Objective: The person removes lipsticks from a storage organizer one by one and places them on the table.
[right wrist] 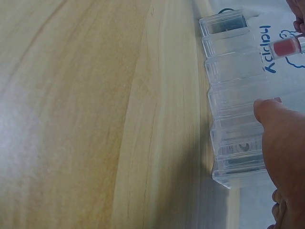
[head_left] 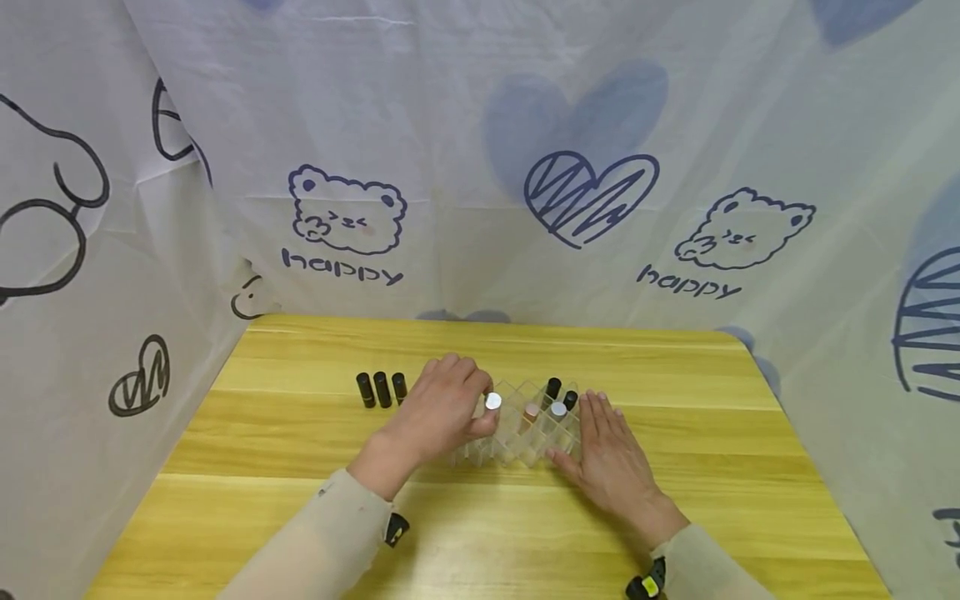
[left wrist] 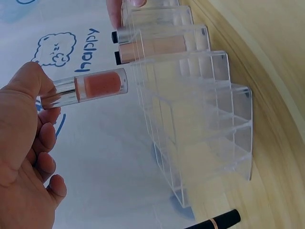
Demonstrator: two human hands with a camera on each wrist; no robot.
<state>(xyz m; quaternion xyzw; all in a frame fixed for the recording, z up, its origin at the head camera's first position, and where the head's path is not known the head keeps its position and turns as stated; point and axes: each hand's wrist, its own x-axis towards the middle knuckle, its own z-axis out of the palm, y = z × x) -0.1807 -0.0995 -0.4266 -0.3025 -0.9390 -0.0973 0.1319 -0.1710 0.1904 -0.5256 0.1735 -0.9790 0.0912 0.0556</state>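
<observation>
My left hand [head_left: 442, 408] pinches a clear lip gloss tube [left wrist: 102, 85] by its shiny silver end, between thumb and fingers. The tube's reddish-pink part points at the clear lipstick organizer [left wrist: 205, 126], just above its open slots in the left wrist view. Along the organizer's right side lies my right hand [head_left: 615, 467], its fingers straight and its thumb touching the front edge. Within the organizer stand two black-capped tubes [head_left: 552, 388], a pinkish tube [head_left: 531, 412] and a tube with a pale silver top [head_left: 558, 410].
Several black lipstick tubes [head_left: 382, 389] stand in a row on the wooden table [head_left: 510, 533], left of the organizer and partly beside my left hand. A white printed cloth [head_left: 465, 150] hangs behind the table and on both sides.
</observation>
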